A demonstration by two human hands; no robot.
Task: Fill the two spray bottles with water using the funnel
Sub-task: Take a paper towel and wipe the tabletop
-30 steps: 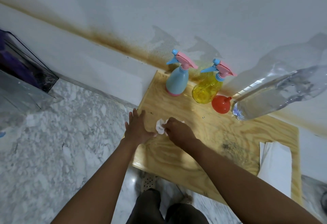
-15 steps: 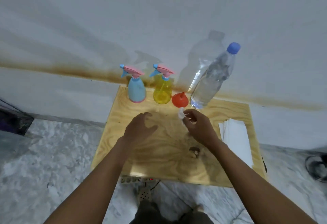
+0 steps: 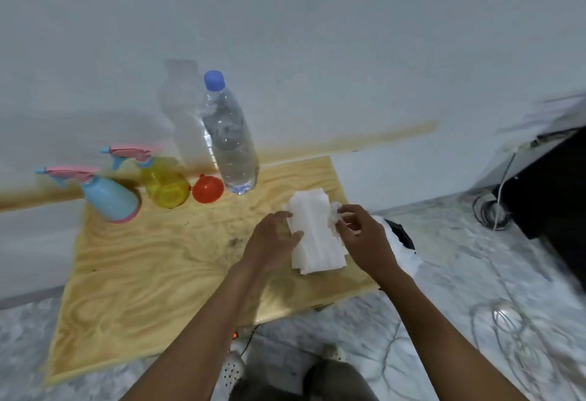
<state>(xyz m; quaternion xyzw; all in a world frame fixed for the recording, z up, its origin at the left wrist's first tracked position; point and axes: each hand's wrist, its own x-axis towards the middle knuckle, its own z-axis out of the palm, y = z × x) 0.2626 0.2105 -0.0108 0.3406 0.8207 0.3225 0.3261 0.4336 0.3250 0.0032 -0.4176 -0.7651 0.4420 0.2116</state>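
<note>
Sprayers stand along the wall edge of our wooden table (image 3: 142,261), well apart from both hands: a blue one (image 3: 109,199) at the left, a yellow one (image 3: 165,186) just beside it, both with pink trigger heads on. Next we see the orange funnel (image 3: 207,189), close against the yellow sprayer, and then a clear water bottle (image 3: 230,147) with its blue cap on. Nearer to us lies a stack of white tissues (image 3: 314,232). Our left hand (image 3: 271,242) touches the stack's left edge with loosely bent fingers and thumb. Our right hand (image 3: 364,239) pinches a crumpled white wad (image 3: 334,213) in its fingertips over the stack's right edge. Cables (image 3: 494,210) trail on the marble floor at far right.
</note>
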